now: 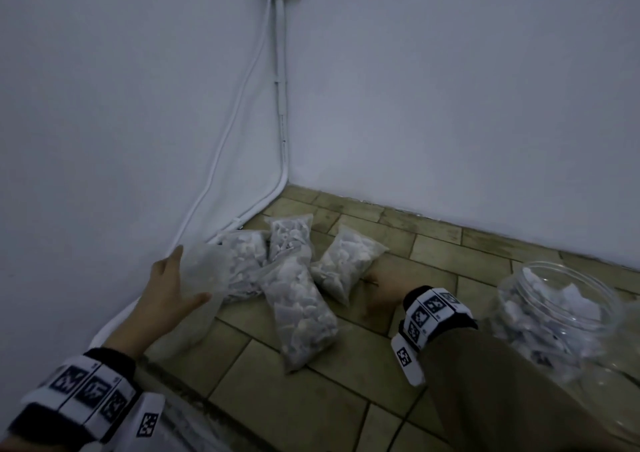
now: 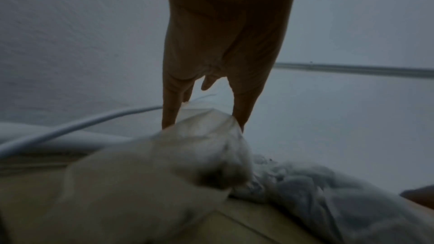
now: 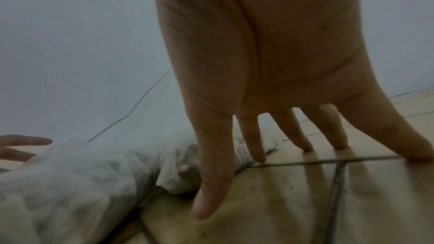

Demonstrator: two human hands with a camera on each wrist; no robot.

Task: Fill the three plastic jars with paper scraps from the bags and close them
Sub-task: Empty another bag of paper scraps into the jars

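Note:
Several clear bags of white paper scraps (image 1: 301, 309) lie heaped on the tiled floor in the room's corner. My left hand (image 1: 189, 275) is at the heap's left side with straight, spread fingers. A limp, seemingly empty clear bag (image 1: 207, 271) hangs blurred at its fingertips. The left wrist view shows that bag (image 2: 164, 164) below the hand (image 2: 204, 123), between thumb and fingers that stand apart. My right hand (image 1: 377, 289) rests flat on the floor just right of the bags, fingers spread (image 3: 231, 185). An open clear plastic jar (image 1: 554, 316) holding paper scraps stands at the right.
Two white walls meet behind the bags. A white cable (image 1: 221, 146) runs down the corner and along the left wall's foot. Beige floor tiles (image 1: 346, 399) lie bare in front of the bags. A dark trouser leg (image 1: 502, 399) crosses the lower right.

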